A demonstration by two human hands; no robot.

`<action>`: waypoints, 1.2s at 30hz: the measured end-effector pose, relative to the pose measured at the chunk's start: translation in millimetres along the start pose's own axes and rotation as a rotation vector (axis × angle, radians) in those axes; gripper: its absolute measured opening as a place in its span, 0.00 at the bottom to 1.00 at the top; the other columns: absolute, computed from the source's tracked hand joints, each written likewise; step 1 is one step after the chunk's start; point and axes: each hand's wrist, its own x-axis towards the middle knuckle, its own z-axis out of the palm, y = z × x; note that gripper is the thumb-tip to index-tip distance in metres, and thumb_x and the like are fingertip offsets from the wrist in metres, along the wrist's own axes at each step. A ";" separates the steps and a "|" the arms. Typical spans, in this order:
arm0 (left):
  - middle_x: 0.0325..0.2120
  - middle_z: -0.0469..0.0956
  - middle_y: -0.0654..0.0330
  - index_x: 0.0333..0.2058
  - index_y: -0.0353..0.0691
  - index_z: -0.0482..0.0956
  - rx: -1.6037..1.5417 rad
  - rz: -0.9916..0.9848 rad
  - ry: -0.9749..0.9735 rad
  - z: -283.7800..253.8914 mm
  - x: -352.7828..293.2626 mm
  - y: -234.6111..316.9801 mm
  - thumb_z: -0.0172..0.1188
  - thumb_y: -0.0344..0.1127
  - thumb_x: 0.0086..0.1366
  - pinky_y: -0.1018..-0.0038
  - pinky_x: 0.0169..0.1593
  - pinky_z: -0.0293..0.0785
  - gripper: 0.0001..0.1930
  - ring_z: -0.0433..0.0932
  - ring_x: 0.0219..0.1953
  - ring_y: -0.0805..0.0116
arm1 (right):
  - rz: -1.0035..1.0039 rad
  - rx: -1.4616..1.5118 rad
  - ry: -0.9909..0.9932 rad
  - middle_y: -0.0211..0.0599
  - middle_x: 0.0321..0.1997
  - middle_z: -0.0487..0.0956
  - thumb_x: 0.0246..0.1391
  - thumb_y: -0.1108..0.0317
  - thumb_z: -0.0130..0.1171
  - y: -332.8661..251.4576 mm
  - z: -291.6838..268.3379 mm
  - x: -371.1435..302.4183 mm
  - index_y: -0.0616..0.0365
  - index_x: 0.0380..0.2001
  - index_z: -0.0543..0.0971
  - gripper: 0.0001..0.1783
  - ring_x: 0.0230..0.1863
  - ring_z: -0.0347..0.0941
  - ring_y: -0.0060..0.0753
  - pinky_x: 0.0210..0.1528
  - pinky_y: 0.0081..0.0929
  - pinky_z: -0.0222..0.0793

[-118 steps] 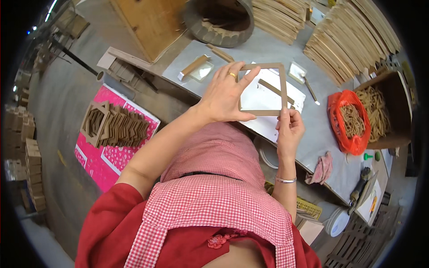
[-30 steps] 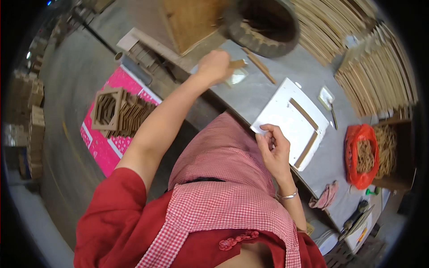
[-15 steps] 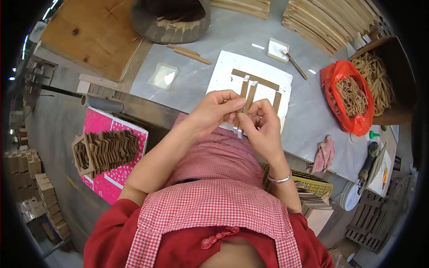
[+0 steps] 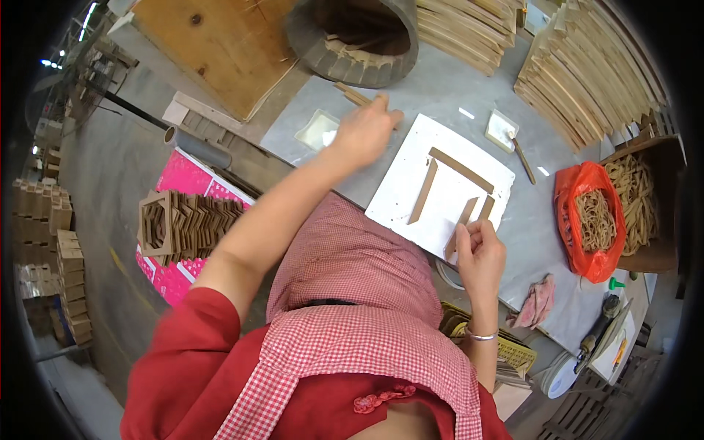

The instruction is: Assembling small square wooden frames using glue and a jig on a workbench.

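Observation:
My right hand point(image 4: 481, 253) pinches a thin brown wooden strip point(image 4: 463, 220) over the near right part of a white board point(image 4: 396, 183). On that board lie a left strip point(image 4: 423, 192), a far strip point(image 4: 462, 170) and a right strip point(image 4: 487, 210), laid out like three sides of a frame. My left hand point(image 4: 364, 132) reaches over the grey table beyond the board's left side, its thumb and forefinger apart. Just past its fingers are short wooden strips point(image 4: 352, 94); its other fingertips are hidden. A shallow clear dish point(image 4: 315, 130) sits beside the left wrist.
A dark round vessel point(image 4: 352, 44) stands behind the strips. A small white dish point(image 4: 501, 130) and brush point(image 4: 523, 161) lie right of the board. Farther right are a red bag point(image 4: 568, 220) of thin bands and a pink cloth point(image 4: 534, 302). Stacked wooden frames point(image 4: 194, 226) stand at left.
My hands have parted: the left has moved away toward the far strips, and the right keeps one strip. Another strip now lies on the board's left side. The view has shifted.

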 end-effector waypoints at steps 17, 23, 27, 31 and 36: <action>0.47 0.79 0.62 0.55 0.37 0.76 -1.723 0.003 -0.383 -13.6 -44.5 63.2 0.60 0.30 0.72 0.74 0.50 0.77 0.14 0.79 0.44 0.74 | -0.312 0.421 -0.136 0.36 0.31 0.78 0.63 0.72 0.61 -66.2 -19.0 43.5 0.65 0.47 0.83 0.12 0.30 0.72 0.28 0.36 0.25 0.68; 0.38 0.81 0.56 0.55 0.34 0.78 -0.997 -0.064 -0.233 1.5 -56.5 67.4 0.67 0.39 0.65 0.67 0.44 0.79 0.23 0.82 0.39 0.64 | -0.347 0.231 0.004 0.39 0.33 0.79 0.57 0.72 0.66 -30.0 -24.9 53.9 0.65 0.41 0.85 0.10 0.32 0.76 0.34 0.37 0.29 0.71; 0.34 0.81 0.49 0.47 0.34 0.82 -0.320 -0.065 -0.138 16.0 -69.2 79.7 0.71 0.44 0.57 0.56 0.44 0.75 0.23 0.82 0.38 0.51 | -0.374 -0.041 0.008 0.43 0.36 0.80 0.52 0.71 0.67 1.7 -12.6 85.1 0.64 0.38 0.86 0.11 0.40 0.77 0.48 0.46 0.40 0.73; 0.29 0.81 0.50 0.44 0.33 0.83 -0.194 0.002 0.016 31.8 -71.5 80.7 0.70 0.39 0.56 0.57 0.38 0.74 0.19 0.81 0.33 0.50 | -0.361 -0.075 -0.073 0.43 0.36 0.81 0.51 0.71 0.67 2.6 2.5 98.6 0.64 0.39 0.86 0.11 0.41 0.78 0.48 0.47 0.40 0.73; 0.27 0.80 0.51 0.43 0.36 0.83 -0.190 -0.012 0.030 36.4 -75.9 77.3 0.69 0.37 0.56 0.57 0.36 0.71 0.17 0.80 0.31 0.51 | -0.473 -0.202 -0.084 0.43 0.36 0.81 0.48 0.71 0.68 9.8 10.4 104.0 0.62 0.37 0.86 0.11 0.42 0.78 0.48 0.48 0.41 0.73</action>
